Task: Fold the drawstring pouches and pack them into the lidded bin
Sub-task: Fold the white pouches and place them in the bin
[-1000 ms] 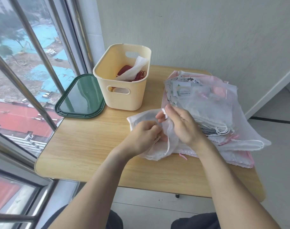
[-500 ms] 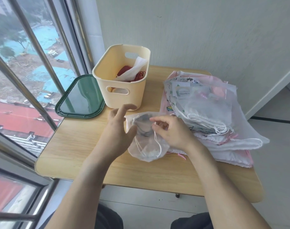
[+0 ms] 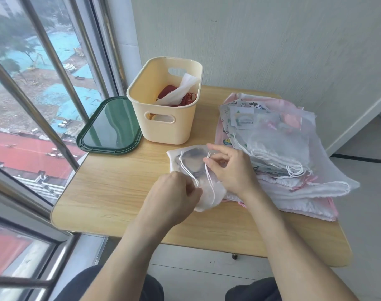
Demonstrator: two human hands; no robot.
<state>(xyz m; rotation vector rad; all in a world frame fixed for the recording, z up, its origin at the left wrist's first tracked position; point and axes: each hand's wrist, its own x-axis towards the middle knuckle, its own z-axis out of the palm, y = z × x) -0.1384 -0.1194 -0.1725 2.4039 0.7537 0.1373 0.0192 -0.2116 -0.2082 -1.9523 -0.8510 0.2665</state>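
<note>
A small sheer white drawstring pouch (image 3: 190,162) lies folded on the wooden table (image 3: 120,192) in front of the cream bin (image 3: 165,127). My left hand (image 3: 174,196) is curled at the pouch's near edge and grips it there. My right hand (image 3: 230,168) pinches one of the pouch's white cords between thumb and forefinger. The bin stands open, with red and white pouches inside. Its dark green lid (image 3: 110,127) lies flat to the left of it. A pile of white and pink pouches (image 3: 278,153) covers the table's right side.
A window with metal bars (image 3: 50,118) runs close along the table's left edge. A grey wall (image 3: 272,51) stands behind the table. My knees show below the table's near edge.
The pouch went from bunched in both hands to lying folded on the table. My left hand, open half a second ago, has curled onto the pouch's near edge. My right hand now pinches a cord.
</note>
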